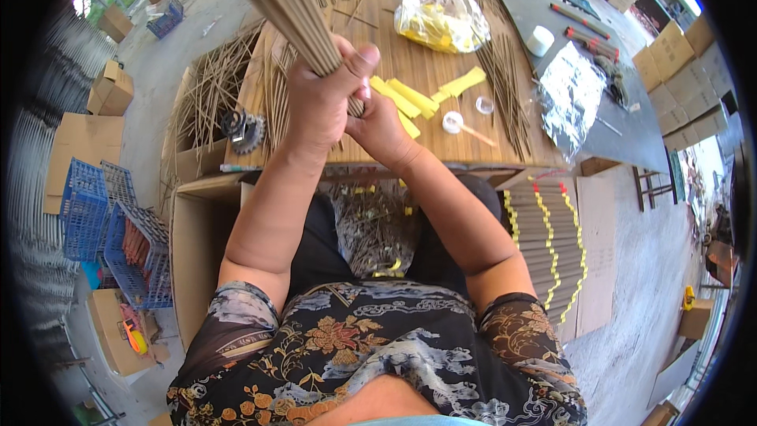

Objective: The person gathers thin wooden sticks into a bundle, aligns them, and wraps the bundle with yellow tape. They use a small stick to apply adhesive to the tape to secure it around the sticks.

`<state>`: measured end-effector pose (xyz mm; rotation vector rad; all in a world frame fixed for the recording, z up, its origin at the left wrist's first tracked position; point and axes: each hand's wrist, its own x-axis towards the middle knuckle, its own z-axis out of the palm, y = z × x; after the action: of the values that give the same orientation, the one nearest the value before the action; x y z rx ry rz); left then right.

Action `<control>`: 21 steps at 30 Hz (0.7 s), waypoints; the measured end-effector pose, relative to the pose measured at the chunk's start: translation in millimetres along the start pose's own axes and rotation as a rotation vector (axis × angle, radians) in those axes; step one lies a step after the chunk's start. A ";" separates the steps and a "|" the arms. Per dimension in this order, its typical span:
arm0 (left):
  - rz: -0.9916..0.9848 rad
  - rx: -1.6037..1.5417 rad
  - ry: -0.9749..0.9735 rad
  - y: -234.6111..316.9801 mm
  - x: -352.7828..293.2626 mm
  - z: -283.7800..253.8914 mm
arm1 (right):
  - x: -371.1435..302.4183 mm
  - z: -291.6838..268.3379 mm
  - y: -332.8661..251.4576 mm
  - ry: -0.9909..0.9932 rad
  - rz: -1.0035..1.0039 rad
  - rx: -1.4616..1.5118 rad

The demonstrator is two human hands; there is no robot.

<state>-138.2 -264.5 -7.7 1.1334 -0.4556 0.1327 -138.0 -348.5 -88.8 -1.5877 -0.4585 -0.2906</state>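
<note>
A thick bundle of brown incense sticks (296, 12) is raised over the wooden table (359, 150), tilted with its top toward the far left. The top end is slightly blurred. My left hand (327, 99) is wrapped around the bundle, its thumb lying across the sticks. Just below it, my right hand (384, 130) closes on the bundle's lower end; its fingers are partly hidden behind the left hand. Yellow paper strips (410, 99) lie on the table beyond my right hand. Near them sits a small round white container (453, 122) with a flat wooden stick across it.
Loose sticks lie on the table's right side (505, 71) and fill a carton (213, 95) at left. A plastic bag of yellow strips (441, 20) sits far back. Yellow-banded bundles (544, 244) rest by my right leg; blue crates (87, 205) stand at left.
</note>
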 end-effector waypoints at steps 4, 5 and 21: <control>-0.163 0.093 0.037 -37.4 9.6 -17.1 | -0.9 0.1 38.1 0.012 0.145 -0.053; -0.132 0.119 0.022 -37.9 9.0 -18.3 | 2.1 -1.4 39.1 -0.001 0.095 -0.040; -0.151 0.110 0.010 -59.5 14.5 -27.7 | 6.3 -0.2 62.6 -0.094 0.116 0.095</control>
<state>-97.8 -266.8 -61.3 1.2705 -0.3552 0.0316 -103.6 -349.5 -141.6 -1.5331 -0.4442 -0.1044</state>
